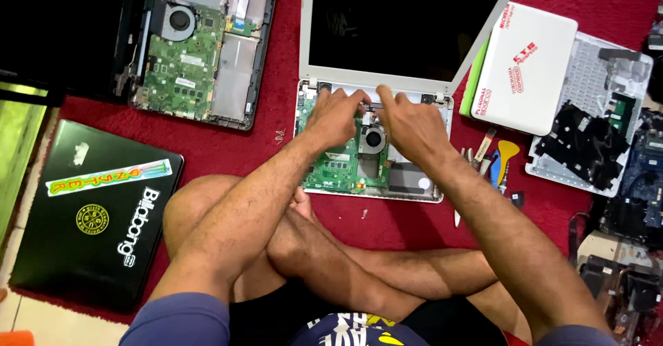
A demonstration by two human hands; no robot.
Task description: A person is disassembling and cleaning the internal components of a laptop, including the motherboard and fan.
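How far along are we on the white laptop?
Done: the white laptop is open, with its green board and fan bare. In hand: the left hand and right hand work at the hinge edge. Left: the board is still seated; tools lie unused beside it.

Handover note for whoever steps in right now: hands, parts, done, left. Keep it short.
Left hand: fingertips down at the hinge edge of the open white laptop, over its green board. Whether its grip has closed on anything cannot be told.
Right hand: fingertips beside the left, at a small dark part near the hinge; grip also unclear.
Parts: fan exposed between the hands; hand tools on the red cloth to the right; loose screws to the left.
Done: keyboard cover is off, board bared.
Left: board and fan are in place in the base.
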